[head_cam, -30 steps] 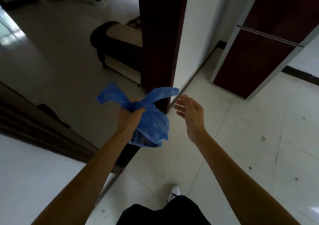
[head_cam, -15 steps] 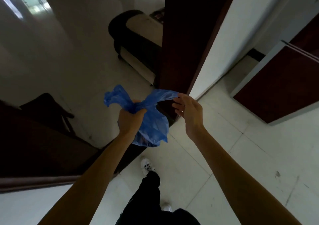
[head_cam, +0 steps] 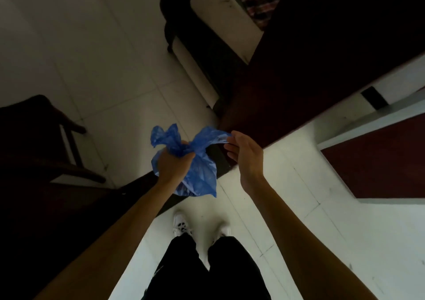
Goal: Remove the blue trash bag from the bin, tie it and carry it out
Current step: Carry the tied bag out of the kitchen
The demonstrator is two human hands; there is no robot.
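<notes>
Black trousers and white shoes stood on the pale tiled floor at the bottom of the view. Above them, the left hand was fisted around the gathered neck of the blue bag, whose body hung below the fist, clear of the floor. The right hand pinched the tip of the bag's right-hand flap between thumb and forefinger, the other fingers loosely curled. Beyond stood a dark door; a dark chair was at left, and a sofa farthest off.
</notes>
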